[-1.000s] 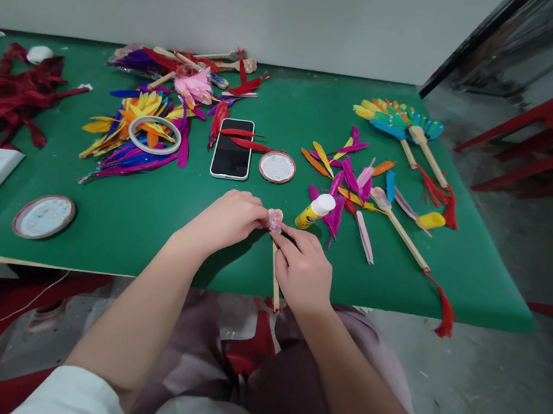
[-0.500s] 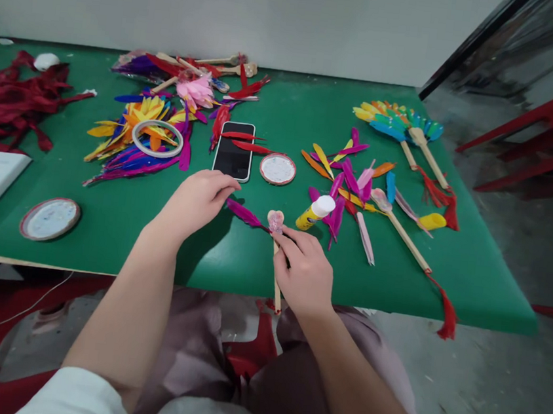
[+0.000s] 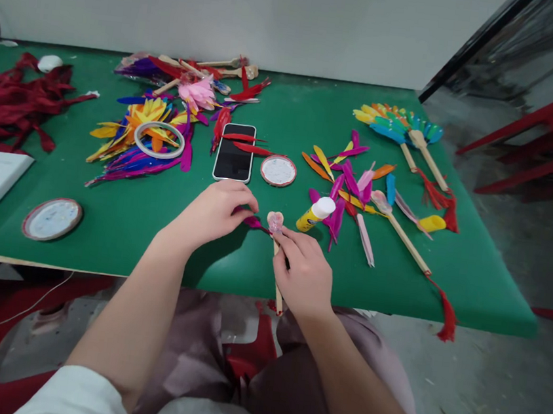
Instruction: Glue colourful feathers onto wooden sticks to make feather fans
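My right hand grips a thin wooden stick with a small rounded head, pressed onto the green table. My left hand is closed on a magenta feather, whose tip lies against the stick's head. A yellow glue stick with a white cap lies just right of the head.
A phone and a round lid lie behind my hands. Loose feathers and a finished feather fan are on the right, a feather pile with a tape ring on the left, and another lid at the near left.
My left hand drew out a magenta feather to the left of the stick's head, then slid back along it toward the head. My right hand stayed on the stick.
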Demonstrator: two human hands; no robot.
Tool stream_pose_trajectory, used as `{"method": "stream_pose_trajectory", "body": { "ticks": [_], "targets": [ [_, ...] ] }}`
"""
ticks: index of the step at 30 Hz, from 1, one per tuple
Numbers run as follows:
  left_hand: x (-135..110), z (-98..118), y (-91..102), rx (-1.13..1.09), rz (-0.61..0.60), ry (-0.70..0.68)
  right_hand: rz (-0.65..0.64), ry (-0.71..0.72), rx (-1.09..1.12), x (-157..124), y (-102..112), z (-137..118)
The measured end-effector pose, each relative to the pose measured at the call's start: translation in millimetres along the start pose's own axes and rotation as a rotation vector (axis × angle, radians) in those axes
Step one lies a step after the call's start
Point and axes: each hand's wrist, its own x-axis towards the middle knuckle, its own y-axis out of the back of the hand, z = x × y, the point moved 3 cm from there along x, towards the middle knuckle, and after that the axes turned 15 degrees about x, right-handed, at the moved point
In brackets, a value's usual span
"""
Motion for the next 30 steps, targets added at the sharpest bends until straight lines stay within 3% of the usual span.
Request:
{"method": "stream_pose_trajectory", "body": {
  "ticks": [7,30],
  "targets": [
    [1,11,-15.0,0.104,-0.071,-0.148,-0.022,-0.008,-0.008,-1,-1,1],
    [7,10,-26.6,0.007,-0.076,-0.189,-0.027,0.005,-0.072,1,-1,-1]
  ]
}}
